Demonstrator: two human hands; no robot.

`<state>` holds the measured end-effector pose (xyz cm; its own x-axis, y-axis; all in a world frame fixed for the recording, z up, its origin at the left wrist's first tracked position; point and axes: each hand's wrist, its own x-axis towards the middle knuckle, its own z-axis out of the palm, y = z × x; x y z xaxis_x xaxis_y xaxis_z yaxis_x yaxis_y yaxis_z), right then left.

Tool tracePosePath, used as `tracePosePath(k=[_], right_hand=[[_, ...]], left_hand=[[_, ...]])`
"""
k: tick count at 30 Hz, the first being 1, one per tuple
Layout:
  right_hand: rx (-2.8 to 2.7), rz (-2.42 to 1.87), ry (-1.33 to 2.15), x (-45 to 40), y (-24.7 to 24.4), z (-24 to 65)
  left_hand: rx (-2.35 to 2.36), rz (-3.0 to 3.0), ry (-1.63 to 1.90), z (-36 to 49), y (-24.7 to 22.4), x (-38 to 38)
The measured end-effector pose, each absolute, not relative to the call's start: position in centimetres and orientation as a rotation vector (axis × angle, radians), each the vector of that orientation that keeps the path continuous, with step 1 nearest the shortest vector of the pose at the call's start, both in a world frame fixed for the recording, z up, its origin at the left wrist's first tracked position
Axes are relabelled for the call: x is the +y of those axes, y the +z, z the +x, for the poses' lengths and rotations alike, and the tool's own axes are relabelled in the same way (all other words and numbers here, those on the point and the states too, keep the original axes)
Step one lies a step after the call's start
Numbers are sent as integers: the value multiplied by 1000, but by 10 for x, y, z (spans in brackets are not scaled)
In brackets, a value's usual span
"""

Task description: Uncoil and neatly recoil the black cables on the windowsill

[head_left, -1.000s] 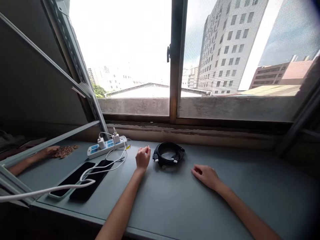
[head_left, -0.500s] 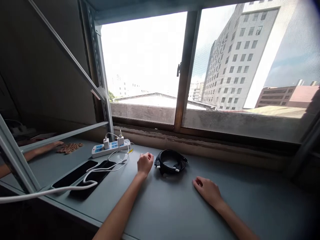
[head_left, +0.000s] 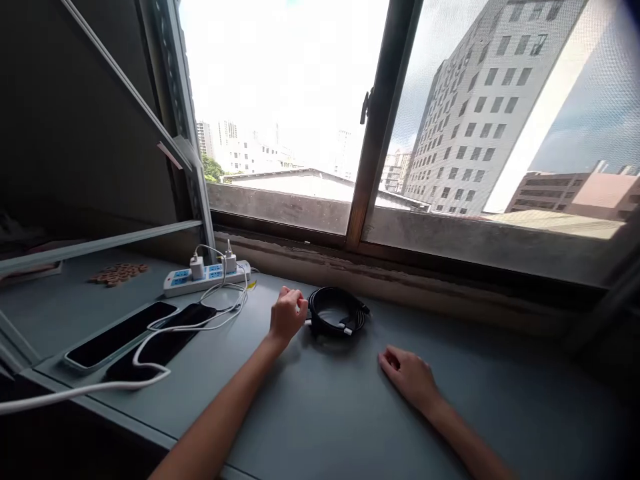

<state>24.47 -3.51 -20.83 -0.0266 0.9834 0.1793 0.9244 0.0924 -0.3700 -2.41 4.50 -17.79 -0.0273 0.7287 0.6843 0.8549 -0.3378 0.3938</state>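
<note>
A coil of black cable (head_left: 327, 331) with light-tipped connectors lies on the grey desk near the window wall. My left hand (head_left: 287, 315) is just left of the coil, fingers curled in and thumb against them. I see nothing in it. Whether it touches the coil's left edge I cannot tell. My right hand (head_left: 411, 379) rests on the desktop to the right of the coil and closer to me, its fingers folded into a loose fist with nothing showing inside.
A white power strip (head_left: 207, 279) with two plugged-in chargers stands against the wall. White charging cables (head_left: 150, 363) run over two dark phones (head_left: 123, 335). Small brown ring-like pieces (head_left: 119, 274) lie farther left, behind a metal shelf frame (head_left: 115, 244). The window (head_left: 356, 220) is behind the desk.
The view has shifted slightly. My left hand has come a little closer to the coil's left edge. Another person's arm at the far left has gone out of sight. My right hand stays curled.
</note>
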Motion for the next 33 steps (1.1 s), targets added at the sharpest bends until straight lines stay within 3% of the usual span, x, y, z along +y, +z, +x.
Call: tracePosePath(k=[16,33], right_hand=[[-2032,-1826,159,-34,-207,245],[-2066,-1778,226,-37,-203,249]], left_hand=[[-1466,-2150,-1415,-21,-181,45],[-1605,-2060,-1381,-15,-178,42]])
